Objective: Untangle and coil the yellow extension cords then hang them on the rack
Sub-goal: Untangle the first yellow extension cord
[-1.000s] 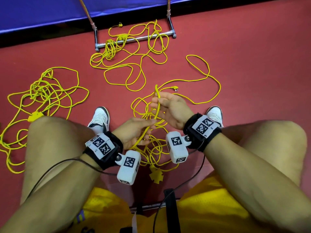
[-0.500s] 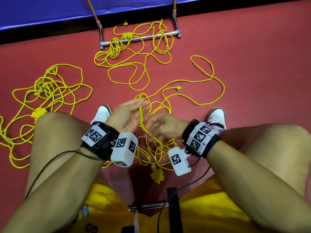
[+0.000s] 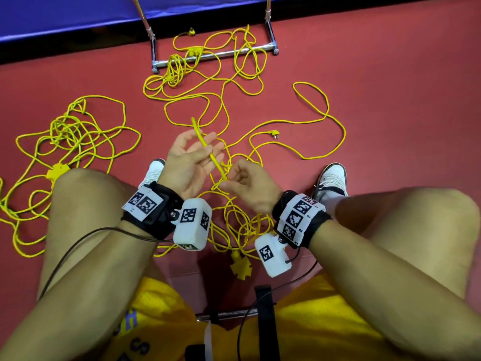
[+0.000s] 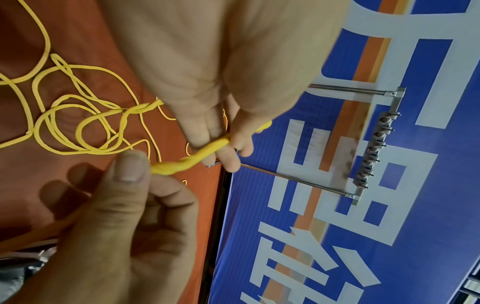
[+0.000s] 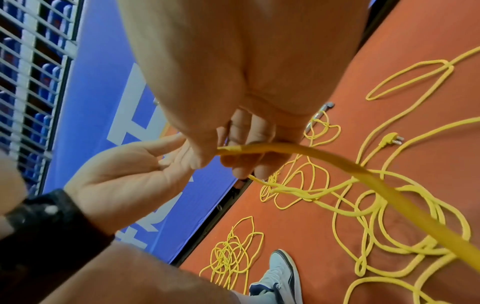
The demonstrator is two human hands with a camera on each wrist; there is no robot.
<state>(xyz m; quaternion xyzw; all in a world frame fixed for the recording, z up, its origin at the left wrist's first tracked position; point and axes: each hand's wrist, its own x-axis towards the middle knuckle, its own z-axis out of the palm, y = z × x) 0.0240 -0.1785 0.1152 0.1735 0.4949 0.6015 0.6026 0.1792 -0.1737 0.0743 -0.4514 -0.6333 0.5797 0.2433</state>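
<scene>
From the head camera, the person sits with both knees apart above a red floor [image 3: 390,74] strewn with yellow extension cords. The left hand [image 3: 191,162] is palm up with fingers loosely spread, and a doubled, twisted length of cord [image 3: 208,149] lies across its fingers, its bent end sticking up past them. The right hand [image 3: 250,183] has its fingers curled and pinches the same length lower down, between thumb and forefinger. Below the hands lies a loose heap of cord with a yellow socket block [image 3: 240,267] near the person's shorts. A second tangle [image 3: 70,136] lies on the floor to the left, a third [image 3: 208,71] is draped over the rack's base bar [image 3: 216,56] by the blue banner [image 3: 65,14], and a plug [image 3: 274,133] rests on the floor to the right.

The left wrist camera shows the twisted cord crossing the left fingers [image 4: 207,131], with the right thumb [image 4: 128,166] pressed on it; the rack's hook row [image 4: 374,148] stands against the banner.

The right wrist camera shows the cord [image 5: 298,152] running out from under the right hand's curled fingers [image 5: 249,162], the left palm [image 5: 135,164] open beside them, and a white shoe [image 5: 279,275] on the floor.
</scene>
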